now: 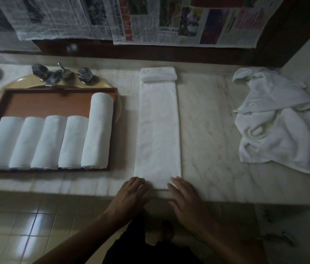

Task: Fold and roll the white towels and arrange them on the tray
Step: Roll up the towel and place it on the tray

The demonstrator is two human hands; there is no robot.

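Marble counter, dim light

- One white towel lies folded into a long narrow strip, running from the counter's near edge away toward the wall. Its far end is doubled over into a short thick fold or roll; I cannot tell which
- Both hands are at the near end of the strip. Right hand: fingers straight and spread a little, tips lying flat on the near right corner. Left hand: fingers bent down onto the near left corner; I cannot tell whether they pinch the cloth or only press it
- Left of the strip, a wooden tray sits across a beige sink, below a chrome tap. Five rolled towels lie side by side along the tray's near edge, touching. The rightmost roll is longer and reaches toward the far rim
- Far right, a loose heap of unfolded white towels, well apart from the strip
- Newspaper sheets hang on the wall behind, with columns of print, colour photos and a red headline, all too blurred to read
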